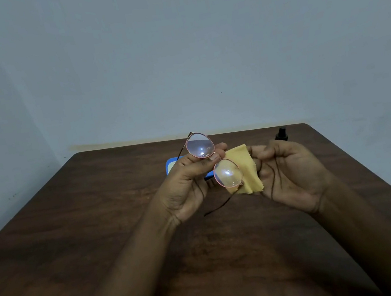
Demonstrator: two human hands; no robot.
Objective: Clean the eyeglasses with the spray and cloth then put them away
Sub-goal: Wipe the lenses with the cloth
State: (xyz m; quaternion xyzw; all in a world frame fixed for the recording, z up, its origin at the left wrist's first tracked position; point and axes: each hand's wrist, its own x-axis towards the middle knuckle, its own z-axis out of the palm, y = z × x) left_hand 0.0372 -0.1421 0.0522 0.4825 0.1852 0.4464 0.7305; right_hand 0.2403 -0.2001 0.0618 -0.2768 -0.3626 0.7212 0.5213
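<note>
Eyeglasses [214,164] with thin pinkish metal rims, raised above the bench [97,213], tilted so one lens sits up and to the left, the other lower and to the right. Pinched at the bridge, between the two lenses, by thumb and fingertips [216,156] of the left hand [185,187]; left grip clenched on the frame. One temple arm hanging down past the lower lens, the other projecting up behind the upper lens. Yellow cloth [244,171] directly behind the lower lens, one edge caught in the curled fingers of the right hand [287,172]; right grip grasping the cloth, palm turned toward the camera, just beside the glasses. Blue case [170,167] flat on the bench behind the left hand, mostly hidden. Dark spray bottle [281,133] upright near the far bench edge, behind the right hand. Plain pale wall [174,49] beyond.
</note>
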